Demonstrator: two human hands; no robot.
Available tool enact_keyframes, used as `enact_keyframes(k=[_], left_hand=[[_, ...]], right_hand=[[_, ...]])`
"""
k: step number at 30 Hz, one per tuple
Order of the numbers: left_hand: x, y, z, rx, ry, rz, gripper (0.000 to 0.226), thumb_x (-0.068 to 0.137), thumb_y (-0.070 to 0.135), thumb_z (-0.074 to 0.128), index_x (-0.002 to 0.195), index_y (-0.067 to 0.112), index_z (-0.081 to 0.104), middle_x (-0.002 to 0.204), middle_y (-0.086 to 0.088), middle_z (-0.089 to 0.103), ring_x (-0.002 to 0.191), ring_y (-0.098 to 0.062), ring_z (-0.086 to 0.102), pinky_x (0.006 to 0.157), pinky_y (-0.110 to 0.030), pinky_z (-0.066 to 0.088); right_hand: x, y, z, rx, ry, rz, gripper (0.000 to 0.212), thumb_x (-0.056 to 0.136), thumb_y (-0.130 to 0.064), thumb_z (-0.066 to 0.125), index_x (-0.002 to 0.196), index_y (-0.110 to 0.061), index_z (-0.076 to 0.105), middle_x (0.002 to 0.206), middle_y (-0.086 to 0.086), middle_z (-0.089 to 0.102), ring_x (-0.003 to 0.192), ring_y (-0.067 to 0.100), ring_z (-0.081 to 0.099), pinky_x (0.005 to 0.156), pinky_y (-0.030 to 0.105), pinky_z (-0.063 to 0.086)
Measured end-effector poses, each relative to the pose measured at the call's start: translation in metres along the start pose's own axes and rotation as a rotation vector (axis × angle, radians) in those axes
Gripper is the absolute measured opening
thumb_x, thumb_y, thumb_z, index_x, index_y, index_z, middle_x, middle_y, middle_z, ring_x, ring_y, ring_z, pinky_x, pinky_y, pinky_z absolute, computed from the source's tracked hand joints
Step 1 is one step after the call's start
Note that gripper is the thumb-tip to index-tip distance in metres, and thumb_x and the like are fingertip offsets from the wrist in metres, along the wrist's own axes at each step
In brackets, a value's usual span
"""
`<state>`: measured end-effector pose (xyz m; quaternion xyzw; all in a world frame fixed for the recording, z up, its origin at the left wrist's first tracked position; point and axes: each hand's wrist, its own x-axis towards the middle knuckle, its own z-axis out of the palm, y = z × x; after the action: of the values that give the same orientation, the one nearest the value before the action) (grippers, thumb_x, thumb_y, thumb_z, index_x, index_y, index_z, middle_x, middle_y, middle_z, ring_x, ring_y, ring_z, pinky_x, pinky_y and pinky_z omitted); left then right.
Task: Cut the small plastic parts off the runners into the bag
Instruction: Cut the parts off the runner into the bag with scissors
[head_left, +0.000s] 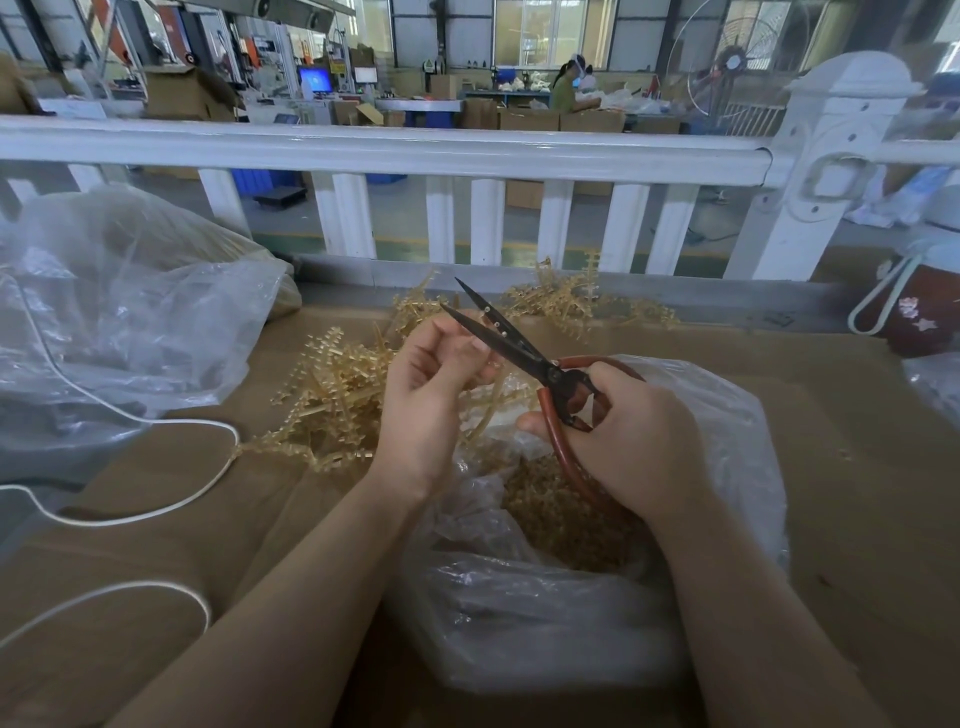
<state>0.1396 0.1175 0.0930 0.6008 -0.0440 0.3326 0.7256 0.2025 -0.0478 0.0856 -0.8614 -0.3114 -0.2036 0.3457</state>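
Bag (727, 415) under us, left hand (431, 395) pinches a runner (488, 400), right hand (634, 441) grips open scissors (519, 343) — a part snipped off-centre could miss it.

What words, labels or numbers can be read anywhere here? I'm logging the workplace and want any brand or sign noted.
None can be read.
Blue monitor in the hall: its screen content is too small and blurred.
Cardboard boxes beyond the white railing: no legible print.
Scissors and bag: no marking visible.
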Motion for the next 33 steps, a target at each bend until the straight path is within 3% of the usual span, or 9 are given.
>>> enact_keyframes(k=[6,11,20,27,33], left_hand=[[0.0002,-0.0003,0.0004,0.048,0.024,0.054,0.009,0.098,0.0,0.055,0.098,-0.003,0.063,0.076,-0.006,0.064,0.067,-0.009,0.06,0.072,-0.019,0.05],[0.0005,0.0004,-0.0005,0.017,-0.06,0.046,0.014,0.096,0.0,0.056,0.09,0.009,0.065,0.077,0.011,0.069,0.072,-0.002,0.06,0.072,-0.015,0.048],[0.0015,0.0007,-0.002,-0.036,-0.075,-0.014,0.005,0.089,0.011,0.059,0.089,0.007,0.063,0.076,0.005,0.067,0.069,-0.007,0.059,0.071,-0.017,0.048],[0.001,-0.0015,-0.0013,-0.024,0.023,0.014,0.024,0.094,0.009,0.059,0.106,-0.011,0.061,0.079,-0.004,0.066,0.068,-0.009,0.06,0.07,-0.019,0.05],[0.0006,0.0017,0.0003,-0.04,0.006,-0.011,0.02,0.086,0.02,0.062,0.097,0.003,0.065,0.077,0.001,0.068,0.069,-0.009,0.06,0.07,-0.018,0.05]], right_hand=[[0.0001,-0.0001,-0.0008,0.018,-0.003,0.007,0.056,0.065,-0.087,0.054,0.081,-0.035,0.063,0.068,-0.029,0.051,0.061,-0.008,0.051,0.055,0.011,0.038],[0.0003,-0.0001,-0.0011,0.013,-0.017,0.015,0.059,0.064,-0.089,0.05,0.08,-0.033,0.06,0.069,-0.026,0.054,0.062,-0.006,0.052,0.054,0.012,0.039],[0.0005,-0.0019,-0.0009,0.013,-0.01,0.0,0.072,0.067,-0.085,0.053,0.09,-0.02,0.073,0.078,-0.011,0.068,0.067,0.011,0.061,0.063,0.029,0.055],[-0.0001,-0.0043,-0.0017,0.05,0.004,-0.008,0.069,0.066,-0.086,0.051,0.087,-0.023,0.072,0.071,-0.022,0.059,0.061,0.0,0.055,0.056,0.018,0.045],[0.0,-0.0028,-0.0004,0.056,0.009,-0.015,0.066,0.066,-0.086,0.052,0.081,-0.024,0.069,0.073,-0.024,0.058,0.061,-0.005,0.054,0.057,0.015,0.046]])
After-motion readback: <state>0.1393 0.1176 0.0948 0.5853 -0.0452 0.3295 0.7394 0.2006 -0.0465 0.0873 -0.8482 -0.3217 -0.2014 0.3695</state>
